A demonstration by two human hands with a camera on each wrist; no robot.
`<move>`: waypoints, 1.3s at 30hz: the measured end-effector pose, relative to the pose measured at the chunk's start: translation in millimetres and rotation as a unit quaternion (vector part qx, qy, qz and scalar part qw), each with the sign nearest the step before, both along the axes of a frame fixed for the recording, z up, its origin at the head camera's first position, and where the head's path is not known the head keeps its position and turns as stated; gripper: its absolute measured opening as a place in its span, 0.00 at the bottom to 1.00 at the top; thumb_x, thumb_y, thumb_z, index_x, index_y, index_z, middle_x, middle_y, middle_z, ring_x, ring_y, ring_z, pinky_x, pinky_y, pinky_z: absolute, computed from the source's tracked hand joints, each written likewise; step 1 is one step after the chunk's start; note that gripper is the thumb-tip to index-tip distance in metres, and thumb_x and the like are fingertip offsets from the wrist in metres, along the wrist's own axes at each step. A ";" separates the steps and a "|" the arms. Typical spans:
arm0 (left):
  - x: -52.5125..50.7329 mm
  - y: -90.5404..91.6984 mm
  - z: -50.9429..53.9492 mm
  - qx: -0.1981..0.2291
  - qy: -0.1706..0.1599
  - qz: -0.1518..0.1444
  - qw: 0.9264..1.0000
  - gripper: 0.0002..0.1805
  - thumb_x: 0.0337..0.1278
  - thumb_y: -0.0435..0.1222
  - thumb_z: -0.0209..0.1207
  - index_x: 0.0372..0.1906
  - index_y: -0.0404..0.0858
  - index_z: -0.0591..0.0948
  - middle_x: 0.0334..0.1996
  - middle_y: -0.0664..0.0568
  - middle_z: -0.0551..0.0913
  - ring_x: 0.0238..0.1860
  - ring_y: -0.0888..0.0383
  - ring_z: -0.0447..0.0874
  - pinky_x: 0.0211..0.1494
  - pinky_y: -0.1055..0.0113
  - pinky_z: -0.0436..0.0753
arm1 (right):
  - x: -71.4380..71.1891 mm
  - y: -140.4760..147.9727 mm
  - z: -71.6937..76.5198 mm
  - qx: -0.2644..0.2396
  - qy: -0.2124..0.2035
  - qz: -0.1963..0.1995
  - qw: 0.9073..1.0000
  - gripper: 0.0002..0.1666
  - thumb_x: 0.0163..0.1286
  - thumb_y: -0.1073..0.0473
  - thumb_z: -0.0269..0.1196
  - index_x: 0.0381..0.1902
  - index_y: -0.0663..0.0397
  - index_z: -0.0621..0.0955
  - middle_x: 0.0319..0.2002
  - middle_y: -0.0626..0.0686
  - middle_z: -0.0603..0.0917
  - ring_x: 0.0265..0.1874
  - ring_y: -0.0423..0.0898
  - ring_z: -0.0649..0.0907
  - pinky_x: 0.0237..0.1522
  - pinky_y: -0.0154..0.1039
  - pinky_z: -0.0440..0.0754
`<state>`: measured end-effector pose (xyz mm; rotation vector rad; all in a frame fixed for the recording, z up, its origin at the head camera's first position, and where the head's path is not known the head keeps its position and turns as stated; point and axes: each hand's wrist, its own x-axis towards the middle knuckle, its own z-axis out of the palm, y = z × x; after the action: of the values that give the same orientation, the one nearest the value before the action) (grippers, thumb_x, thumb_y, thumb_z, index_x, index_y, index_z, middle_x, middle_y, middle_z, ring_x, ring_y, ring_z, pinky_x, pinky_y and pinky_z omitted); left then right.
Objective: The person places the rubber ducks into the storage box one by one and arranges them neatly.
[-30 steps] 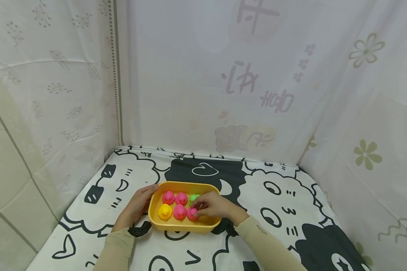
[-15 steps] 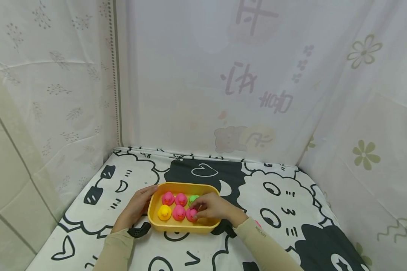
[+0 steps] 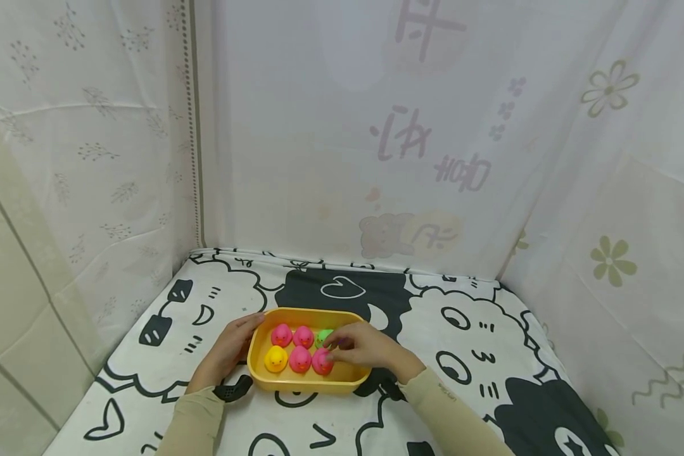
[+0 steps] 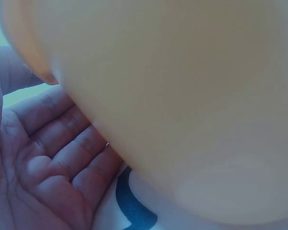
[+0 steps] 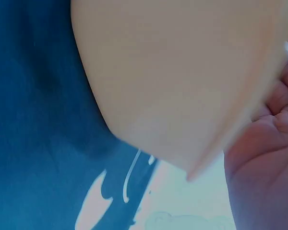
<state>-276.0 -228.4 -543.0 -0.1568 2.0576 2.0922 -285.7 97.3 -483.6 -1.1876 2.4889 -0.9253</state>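
Observation:
A yellow tray (image 3: 285,383) on the patterned cloth holds several small rubber ducks. Two pink ducks (image 3: 282,335) and a green duck (image 3: 322,335) form the far row. Nearer are a yellow duck (image 3: 276,359) and two more pink ducks (image 3: 300,359). My left hand (image 3: 235,345) holds the tray's left side; its fingers (image 4: 69,132) reach behind the tray wall in the left wrist view. Over the tray's right part, my right hand (image 3: 367,348) has thumb and fingers apart, beside the nearer right pink duck. Something purple shows between them, partly hidden.
A black-and-white cartoon cloth (image 3: 450,418) covers the table. Pale hanging curtains (image 3: 296,139) enclose it at the back and sides. A black band (image 3: 234,389) is on my left wrist.
My right thumb and fingers have spread apart beside the right-hand pink duck, uncovering more of it. The left hand and tray stay in place; the view has shifted slightly.

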 end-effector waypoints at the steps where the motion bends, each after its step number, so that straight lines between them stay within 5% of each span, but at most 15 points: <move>1: 0.1 -0.2 0.3 0.000 0.000 0.001 1.000 0.40 0.68 0.60 0.55 0.72 0.36 0.70 0.65 0.39 0.76 0.49 0.51 0.84 0.52 0.61 0.86 | 0.0 2.4 2.1 -0.002 0.005 0.000 1.000 0.17 0.66 0.48 0.70 0.50 0.46 0.87 0.42 0.40 0.87 0.38 0.34 0.81 0.43 0.30 0.84; 10: -0.2 -1.4 -0.1 -0.002 0.002 -0.003 1.000 0.39 0.69 0.59 0.55 0.73 0.36 0.69 0.68 0.39 0.73 0.54 0.50 0.83 0.54 0.62 0.84 | -2.4 35.6 15.6 -0.027 0.035 -0.008 0.999 0.17 0.69 0.52 0.68 0.51 0.54 0.86 0.46 0.51 0.88 0.46 0.40 0.84 0.51 0.42 0.85; 19: 0.0 -2.9 -1.2 0.000 -0.001 0.002 1.000 0.41 0.67 0.60 0.56 0.73 0.37 0.69 0.69 0.40 0.72 0.57 0.49 0.81 0.56 0.60 0.83 | -2.7 69.1 21.1 -0.058 0.061 -0.043 0.996 0.18 0.69 0.52 0.68 0.52 0.55 0.86 0.47 0.50 0.88 0.45 0.40 0.85 0.50 0.48 0.86; 27: 1.8 -2.4 -1.0 0.000 0.002 0.000 1.000 0.42 0.67 0.61 0.56 0.73 0.36 0.69 0.70 0.39 0.70 0.58 0.49 0.81 0.56 0.61 0.83 | 3.3 100.9 11.2 -0.045 0.064 -0.093 0.993 0.20 0.70 0.45 0.66 0.52 0.48 0.85 0.46 0.42 0.87 0.46 0.38 0.85 0.51 0.42 0.85; 32: 3.4 -1.3 -0.4 -0.002 0.005 -0.002 1.000 0.41 0.69 0.59 0.55 0.73 0.35 0.68 0.70 0.38 0.70 0.58 0.48 0.81 0.56 0.60 0.83 | 13.7 125.3 2.3 -0.054 0.038 -0.136 0.988 0.15 0.70 0.44 0.66 0.50 0.39 0.85 0.47 0.46 0.87 0.46 0.40 0.85 0.49 0.39 0.85; 39: 2.5 0.0 1.3 0.000 0.002 -0.004 1.000 0.41 0.67 0.60 0.56 0.73 0.35 0.69 0.70 0.39 0.71 0.58 0.48 0.81 0.56 0.61 0.83 | 33.8 158.4 -6.6 -0.049 0.002 -0.170 0.984 0.16 0.70 0.48 0.67 0.50 0.50 0.86 0.46 0.45 0.87 0.43 0.41 0.86 0.47 0.37 0.85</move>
<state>-273.5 -228.4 -541.7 -0.1452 2.0558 2.0903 -251.9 255.7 -490.2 -0.8011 2.7291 -1.1390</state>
